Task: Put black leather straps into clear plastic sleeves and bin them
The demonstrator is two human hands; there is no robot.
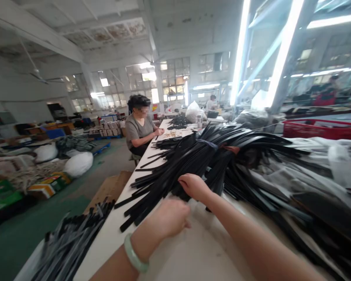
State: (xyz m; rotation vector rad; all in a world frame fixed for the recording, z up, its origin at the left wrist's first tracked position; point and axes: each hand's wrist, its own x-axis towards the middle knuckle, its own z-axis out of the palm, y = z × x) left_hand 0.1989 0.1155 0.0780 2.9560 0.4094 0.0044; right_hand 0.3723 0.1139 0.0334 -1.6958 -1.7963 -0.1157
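Observation:
A large heap of long black strips (178, 160) lies across the white table (105, 238), tied with a bluish band (207, 144) and a brown band (231, 149). At the near end of the heap, my right hand (194, 186) is closed, thumb and fingers pressed together over the strips. Anything in its grip is hidden. My left hand (169, 216), with a pale green bangle (134, 255) on the wrist, is curled closed just above the table. Motion blurs it, and I cannot make out what its fingers hold.
Black-and-grey strips (73, 242) fill a white sack left of the table. A co-worker (140, 130) sits along the left edge, near small pieces (173, 134). White plastic wrapping (304, 168) and a red crate (321, 128) are at the right.

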